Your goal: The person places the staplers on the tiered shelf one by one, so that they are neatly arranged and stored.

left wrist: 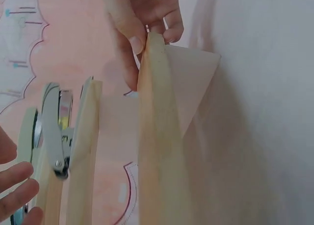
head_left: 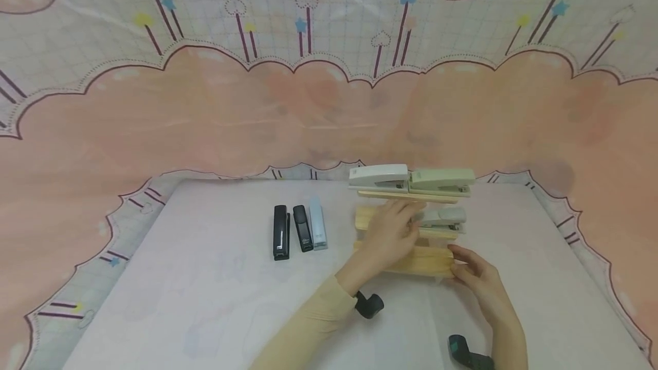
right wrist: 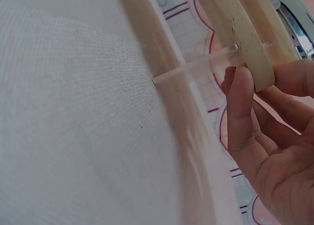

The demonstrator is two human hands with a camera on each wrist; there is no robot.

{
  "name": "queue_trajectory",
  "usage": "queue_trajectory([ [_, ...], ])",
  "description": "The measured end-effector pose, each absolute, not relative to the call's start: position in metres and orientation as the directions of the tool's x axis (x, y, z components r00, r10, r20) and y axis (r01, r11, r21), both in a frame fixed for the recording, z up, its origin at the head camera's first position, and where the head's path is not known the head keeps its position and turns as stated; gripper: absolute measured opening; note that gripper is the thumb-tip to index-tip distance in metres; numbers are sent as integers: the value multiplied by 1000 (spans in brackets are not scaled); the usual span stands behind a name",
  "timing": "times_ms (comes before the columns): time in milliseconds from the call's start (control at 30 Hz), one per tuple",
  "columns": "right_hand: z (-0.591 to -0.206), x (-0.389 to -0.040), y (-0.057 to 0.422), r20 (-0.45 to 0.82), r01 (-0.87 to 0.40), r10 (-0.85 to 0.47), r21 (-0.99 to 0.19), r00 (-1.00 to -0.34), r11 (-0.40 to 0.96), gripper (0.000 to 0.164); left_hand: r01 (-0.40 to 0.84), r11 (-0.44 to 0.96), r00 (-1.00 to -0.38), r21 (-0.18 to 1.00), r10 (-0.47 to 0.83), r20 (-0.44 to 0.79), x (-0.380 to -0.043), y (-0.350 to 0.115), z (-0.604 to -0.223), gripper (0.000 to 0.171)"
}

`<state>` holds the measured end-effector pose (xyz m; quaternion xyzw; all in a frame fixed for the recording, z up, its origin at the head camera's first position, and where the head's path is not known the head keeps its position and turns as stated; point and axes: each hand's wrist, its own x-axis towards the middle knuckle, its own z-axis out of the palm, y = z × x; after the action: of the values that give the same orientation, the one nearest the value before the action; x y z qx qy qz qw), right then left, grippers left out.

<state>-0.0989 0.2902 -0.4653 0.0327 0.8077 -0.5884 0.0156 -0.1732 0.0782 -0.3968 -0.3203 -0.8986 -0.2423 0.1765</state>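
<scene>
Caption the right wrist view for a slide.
The right hand pinches one end of a wooden slat beside a clear panel.

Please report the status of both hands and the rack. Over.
Right hand pinching end of bottom tier. Left hand at middle tier, partly hiding it; grip unclear. Rack holds three visible staplers; three more lie left.

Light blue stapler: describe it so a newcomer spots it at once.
On the white table, find the tiered wooden rack. Left of it in the head view is a row of three staplers. The light blue stapler is the rightmost, the only one that isn't black.
</scene>
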Motion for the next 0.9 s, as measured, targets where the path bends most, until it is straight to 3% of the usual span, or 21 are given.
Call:
queue_trajectory([
  [167,-465,-99,289,-44,49,24,-952,-999,301,49,636,662,-743,396,387,546,-165,57,-405,36],
  [433,-466,-98,290,-40,49,36,-954,-999,294,47,536,651,-814,537,229,534,-153,21,-410,36],
  [900,-467,-97,290,-20,30,37,-956,-999,291,47,405,657,-830,636,-27,557,-154,-42,-425,34],
])
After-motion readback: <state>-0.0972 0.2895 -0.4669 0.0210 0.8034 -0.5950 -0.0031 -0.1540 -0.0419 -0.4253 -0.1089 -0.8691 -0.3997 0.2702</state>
